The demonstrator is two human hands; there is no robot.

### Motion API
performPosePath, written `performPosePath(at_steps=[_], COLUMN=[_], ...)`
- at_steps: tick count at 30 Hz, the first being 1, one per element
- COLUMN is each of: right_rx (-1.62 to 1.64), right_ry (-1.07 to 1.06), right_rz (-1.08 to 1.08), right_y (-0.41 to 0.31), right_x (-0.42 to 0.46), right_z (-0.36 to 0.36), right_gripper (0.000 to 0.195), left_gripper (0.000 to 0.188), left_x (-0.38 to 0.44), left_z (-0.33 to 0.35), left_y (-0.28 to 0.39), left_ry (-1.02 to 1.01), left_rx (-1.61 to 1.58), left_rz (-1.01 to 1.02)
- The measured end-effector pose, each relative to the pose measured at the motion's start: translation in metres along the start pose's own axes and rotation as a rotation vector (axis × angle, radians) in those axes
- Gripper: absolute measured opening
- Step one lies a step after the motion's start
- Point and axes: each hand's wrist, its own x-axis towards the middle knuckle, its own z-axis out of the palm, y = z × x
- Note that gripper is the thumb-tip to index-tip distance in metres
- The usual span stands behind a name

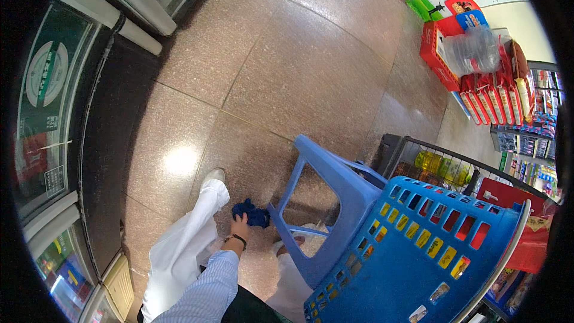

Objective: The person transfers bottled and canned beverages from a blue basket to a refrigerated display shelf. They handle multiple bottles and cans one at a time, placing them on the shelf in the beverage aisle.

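My left hand [239, 228], in a striped sleeve with a dark band at the wrist, reaches down and grips a dark blue cloth [252, 213] low over the tiled floor. The cloth is crumpled and lies between my forward shoe and a leg of a blue plastic stool [358, 202]. A blue plastic basket [381, 260] with slotted walls stands on the stool, with yellow packets showing through its slots. My right hand is out of view.
Glass-fronted cabinets [58, 98] line the left side. A dark wire crate [448, 152] with yellow-green bottles stands behind the basket. At the upper right are stacked red and white packages [493, 98] and a red carton [435, 54]; stocked shelves [538, 130] lie beyond.
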Motion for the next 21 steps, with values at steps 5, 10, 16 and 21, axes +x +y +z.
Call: performPosePath(at_steps=[5,10,16,21], right_rx=[0.006,0.116,0.364,0.600], right_ry=[-0.038,0.018,0.153,0.291], right_rz=[0.318,0.205,0.207,0.223], right_y=[-0.033,-0.024,-0.023,-0.016], right_x=[0.024,0.027,0.038,0.026], right_z=[0.000,0.009,0.013,0.012], right_gripper=[0.043,0.031,0.030,0.027], left_gripper=[0.025,0.021,0.028,0.012], left_x=[-0.030,-0.111,-0.213,-0.349], left_z=[-0.076,-0.149,-0.228,-0.326], left_y=[0.026,0.079,0.077,0.054], left_ry=[-0.115,0.138,0.458,0.585], left_rx=[-0.081,-0.766,-1.066,-1.468], left_rz=[0.087,-0.347,0.129,0.546])
